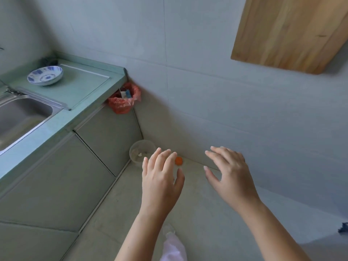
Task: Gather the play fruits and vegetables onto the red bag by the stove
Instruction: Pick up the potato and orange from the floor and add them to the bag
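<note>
1. left hand (162,178) and right hand (229,174) hover over the grey floor (131,204), fingers spread, holding nothing.
2. small round orange play fruit (178,161) lies on the floor by the wall (207,110), near a clear round plastic tub (141,151).

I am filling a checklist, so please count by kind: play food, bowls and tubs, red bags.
Play food: 1, small round orange piece on the floor.
Bowls and tubs: 2, blue-and-white ceramic bowl on the counter, clear round plastic tub on the floor.
Red bags: 1, thin red plastic bag beside the counter end.
Total: 4
</note>
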